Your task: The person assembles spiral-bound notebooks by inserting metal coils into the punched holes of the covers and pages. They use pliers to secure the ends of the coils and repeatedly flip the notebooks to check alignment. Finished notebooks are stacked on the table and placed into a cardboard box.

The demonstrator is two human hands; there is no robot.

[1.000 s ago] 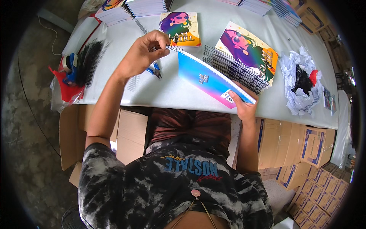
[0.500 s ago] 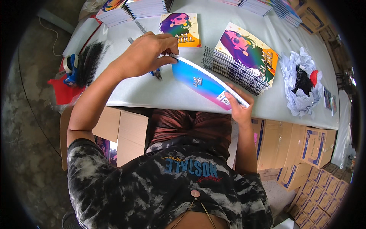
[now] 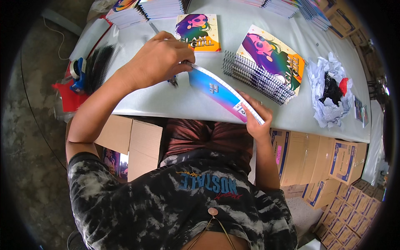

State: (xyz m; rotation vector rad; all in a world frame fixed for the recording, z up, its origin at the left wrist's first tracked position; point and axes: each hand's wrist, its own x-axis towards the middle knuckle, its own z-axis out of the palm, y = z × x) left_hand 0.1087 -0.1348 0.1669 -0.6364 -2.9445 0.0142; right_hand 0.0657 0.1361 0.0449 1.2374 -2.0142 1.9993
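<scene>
A blue-to-pink notebook (image 3: pixel 211 88) is stretched between my hands above the table, its pale page edge bowed upward. My left hand (image 3: pixel 166 58) pinches its left end between thumb and fingers. At the other end, my right hand (image 3: pixel 256 116) grips the corner, thumb on the blue cover and fingers behind. A thin grey coil or rod (image 3: pixel 153 27) shows beyond my left hand; whether I hold it or it lies on the table, I cannot tell. Beneath my left wrist, the tip of a dark blue hand tool (image 3: pixel 173 81) peeks out, mostly hidden.
An illustrated-cover book (image 3: pixel 199 33) lies beyond the notebook. To its right is a stack of spiral-bound notebooks (image 3: pixel 266 60), then crumpled paper (image 3: pixel 327 89) holding black and red scraps. Black binding coils (image 3: pixel 100 66) and a blue tape dispenser (image 3: pixel 78 75) sit left. Cartons (image 3: pixel 300 158) stand below.
The notebook and my right hand have shifted slightly left, and the notebook bows more. My left elbow has moved outward to the left. Both hands keep their hold.
</scene>
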